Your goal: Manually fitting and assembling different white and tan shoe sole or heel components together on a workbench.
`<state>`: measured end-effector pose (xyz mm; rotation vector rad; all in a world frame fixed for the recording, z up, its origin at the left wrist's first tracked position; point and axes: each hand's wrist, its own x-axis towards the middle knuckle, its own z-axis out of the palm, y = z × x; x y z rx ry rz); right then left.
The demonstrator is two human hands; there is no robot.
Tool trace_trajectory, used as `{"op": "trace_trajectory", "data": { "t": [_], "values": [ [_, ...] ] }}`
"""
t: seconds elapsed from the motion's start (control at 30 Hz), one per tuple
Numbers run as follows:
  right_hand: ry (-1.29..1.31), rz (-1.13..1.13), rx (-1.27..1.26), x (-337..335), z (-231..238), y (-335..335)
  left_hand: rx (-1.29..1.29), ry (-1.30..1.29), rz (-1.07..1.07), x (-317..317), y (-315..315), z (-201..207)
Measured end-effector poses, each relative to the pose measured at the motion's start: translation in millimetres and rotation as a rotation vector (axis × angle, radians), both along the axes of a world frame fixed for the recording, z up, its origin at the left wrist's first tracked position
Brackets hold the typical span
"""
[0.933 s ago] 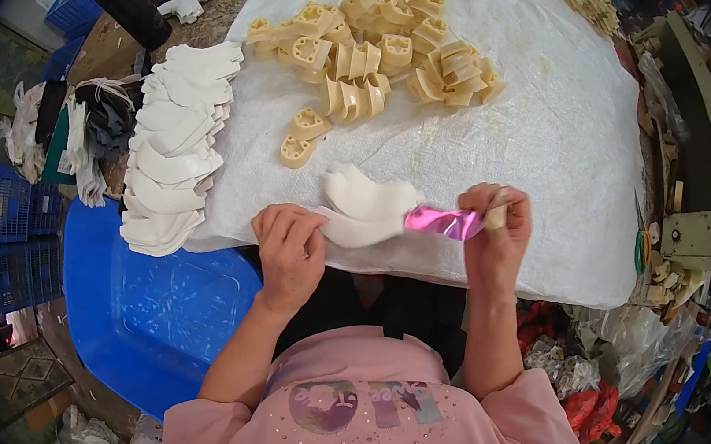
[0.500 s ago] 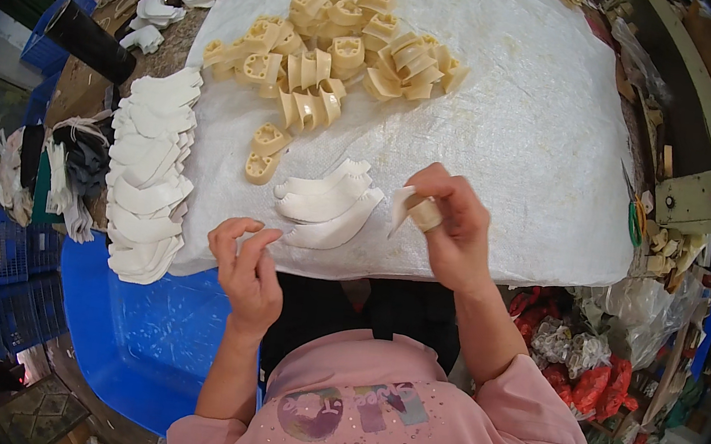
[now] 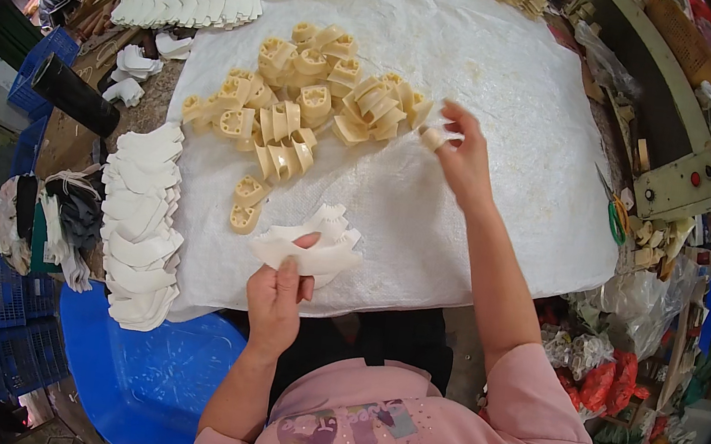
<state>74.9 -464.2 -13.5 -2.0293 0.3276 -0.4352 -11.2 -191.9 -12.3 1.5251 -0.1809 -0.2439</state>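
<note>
My left hand [image 3: 276,303] pinches a curved white piece [image 3: 328,260] between thumb and fingers, at the near edge of the white sheet. Behind and partly under it lie more curved white pieces [image 3: 331,217] with notched ends. My right hand [image 3: 468,160] is raised over the sheet, just right of a heap of cream moulded parts [image 3: 311,63]. Its index finger and thumb are apart. A small beige band [image 3: 432,139] sits at the thumb; I cannot make out whether it is a wrap. Two cream parts [image 3: 247,202] lie apart from the heap.
Overlapping white pieces [image 3: 141,222] form a column along the sheet's left edge, with another row [image 3: 188,6] farther back. A blue tub [image 3: 142,369] stands below left. Scissors [image 3: 616,214] and a metal machine frame [image 3: 684,187] are at the right. A black tube [image 3: 76,95] lies left.
My right hand has moved away toward the cream heap, and the white piece it held is no longer there. My left hand, empty before, now grips a white piece. The view has shifted slightly.
</note>
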Motion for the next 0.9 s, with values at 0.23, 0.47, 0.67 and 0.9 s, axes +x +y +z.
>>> {"op": "trace_trajectory", "data": {
  "t": [0.23, 0.47, 0.67, 0.9],
  "values": [
    [-0.007, -0.003, -0.135, 24.6, -29.8, 9.0, -0.554, 0.365, 0.091, 5.8, -3.9, 4.9],
    [-0.053, 0.278, -0.136, -45.5, -1.9, 54.3, -0.630, 0.348, 0.040, 2.2, 6.1, 0.1],
    [-0.038, 0.164, -0.576, -72.3, -22.4, 45.1, -0.625, 0.398, 0.186, 1.2, -3.0, 8.7],
    [-0.169, 0.287, -0.061, -99.9, -6.7, 47.7, -0.578, 0.341, 0.065, -0.7, 3.3, 9.4]
  ]
}}
